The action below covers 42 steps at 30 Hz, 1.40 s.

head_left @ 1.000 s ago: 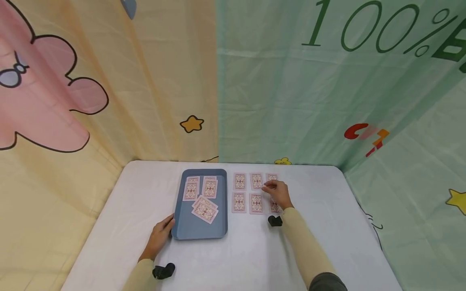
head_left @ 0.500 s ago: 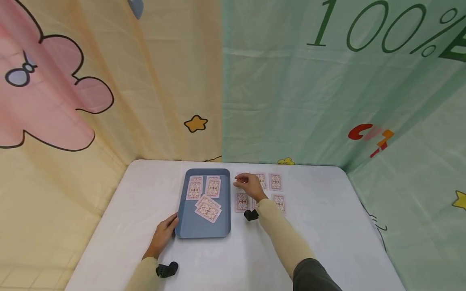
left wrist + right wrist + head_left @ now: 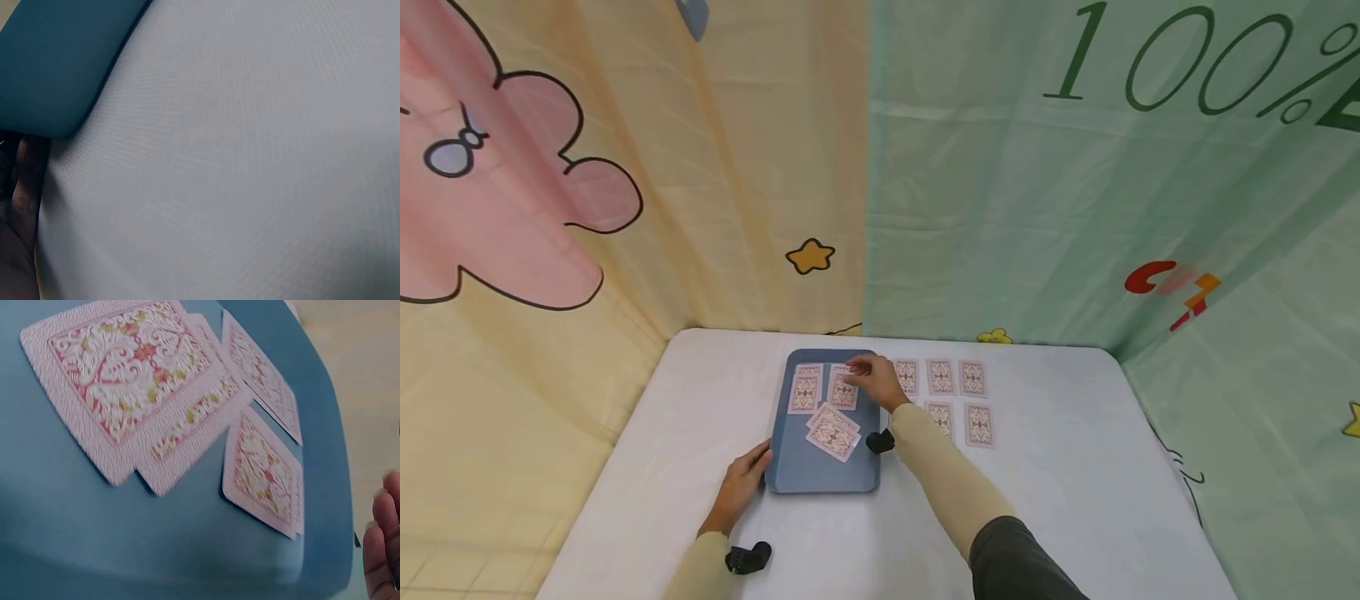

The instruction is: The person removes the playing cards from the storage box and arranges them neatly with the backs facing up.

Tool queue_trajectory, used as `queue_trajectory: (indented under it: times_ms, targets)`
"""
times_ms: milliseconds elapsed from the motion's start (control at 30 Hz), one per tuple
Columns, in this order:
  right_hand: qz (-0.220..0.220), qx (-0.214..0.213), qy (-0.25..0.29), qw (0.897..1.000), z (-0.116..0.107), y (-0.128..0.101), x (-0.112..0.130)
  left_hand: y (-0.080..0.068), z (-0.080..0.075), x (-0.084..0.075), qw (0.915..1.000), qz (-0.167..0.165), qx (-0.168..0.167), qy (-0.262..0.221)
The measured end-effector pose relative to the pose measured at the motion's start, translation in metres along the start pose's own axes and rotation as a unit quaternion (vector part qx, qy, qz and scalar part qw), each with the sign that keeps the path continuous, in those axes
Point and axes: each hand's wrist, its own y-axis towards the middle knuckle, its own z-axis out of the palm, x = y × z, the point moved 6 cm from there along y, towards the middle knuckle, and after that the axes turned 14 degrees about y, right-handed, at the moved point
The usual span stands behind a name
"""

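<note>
My left hand [image 3: 741, 483] lies along the left edge of a blue-grey tray [image 3: 820, 479], its fingertips at the rim. In the left wrist view, straight fingers [image 3: 28, 181] reach the corner of the tray. Overlapping pairs of playing cards [image 3: 835, 435] lie in it, pink patterned backs up. My right hand [image 3: 876, 379] hovers over the far right rim, beside the right-hand far pair [image 3: 843, 390]. Its fingers are loosely bent, with no card showing between them; in the right wrist view, the fingers [image 3: 381, 550] lie beyond the right rim.
Right of the tray, two rows of face-down cards [image 3: 972, 378] lie on the white tabletop [image 3: 1075, 467]; the sleeve covers much of the near-left one. A black wrist camera [image 3: 748, 557] sits by the left cuff. Printed curtains [image 3: 970, 208] stand behind the table.
My right hand has moved left, from above the right end of the card rows to over the tray. The left hand stays at the tray's edge. The head view has shifted slightly.
</note>
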Motion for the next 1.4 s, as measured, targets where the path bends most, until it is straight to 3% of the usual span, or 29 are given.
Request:
queue_trajectory:
  times_ms: [200, 567, 833, 1167, 1400]
  targets:
    - [0.011, 0.008, -0.001, 1.0, 0.03, 0.013, -0.009, -0.002, 0.0, 0.004, 1.0, 0.002, -0.003, -0.005]
    - [0.1, 0.013, -0.024, 0.995, 0.071, 0.028, -0.025, -0.004, 0.003, 0.004, 0.9998, 0.006, -0.016, -0.015]
    - [0.107, -0.003, -0.087, 0.99, 0.083, 0.039, -0.032, -0.002, 0.005, 0.003, 0.9996, 0.008, -0.019, -0.017]
    - [0.156, -0.002, -0.104, 0.982, 0.087, 0.047, -0.031, 0.0, 0.002, 0.001, 0.9995, 0.014, -0.025, -0.016]
    - [0.145, 0.015, -0.145, 0.979, 0.093, 0.046, -0.036, 0.0, 0.002, 0.001, 0.9994, 0.011, -0.027, -0.02]
